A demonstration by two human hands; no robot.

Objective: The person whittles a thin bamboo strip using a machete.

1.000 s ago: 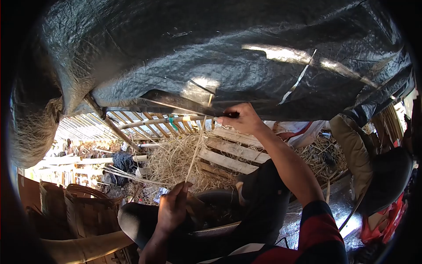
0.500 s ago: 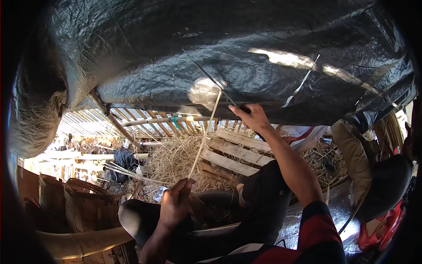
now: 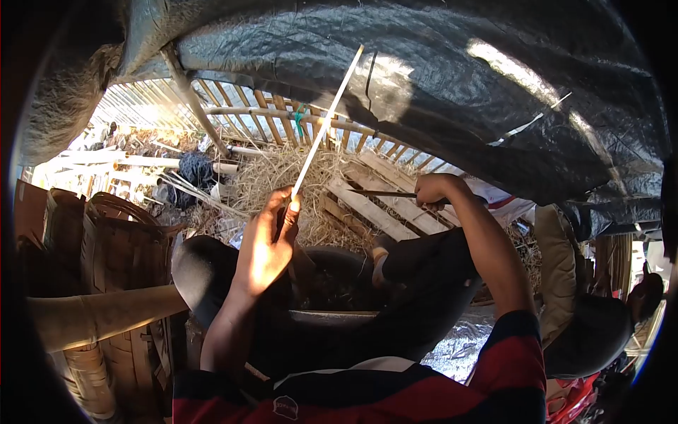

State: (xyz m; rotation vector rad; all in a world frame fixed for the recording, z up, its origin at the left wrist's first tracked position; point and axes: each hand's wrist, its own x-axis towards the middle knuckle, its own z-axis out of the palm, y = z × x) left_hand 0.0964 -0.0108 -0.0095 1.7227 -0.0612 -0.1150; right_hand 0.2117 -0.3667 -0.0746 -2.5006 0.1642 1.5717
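Head view: I see the left hand (image 3: pixel 265 244) pinching a pale, tilted strip (image 3: pixel 328 120) near its visible lower end, probably leaving its length free; the right hand (image 3: pixel 436 189) grips a knife (image 3: pixel 385 193), blade toward the strip but apart, seen over wooden slats (image 3: pixel 369 210).

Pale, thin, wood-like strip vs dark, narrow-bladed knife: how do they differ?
The pale, thin, wood-like strip slants steeply up the picture; the dark, narrow-bladed knife lies nearly level. The strip looks longer than what shows of the knife. The strip is in the left hand, the knife in the right hand. Both look slim and fairly straight.
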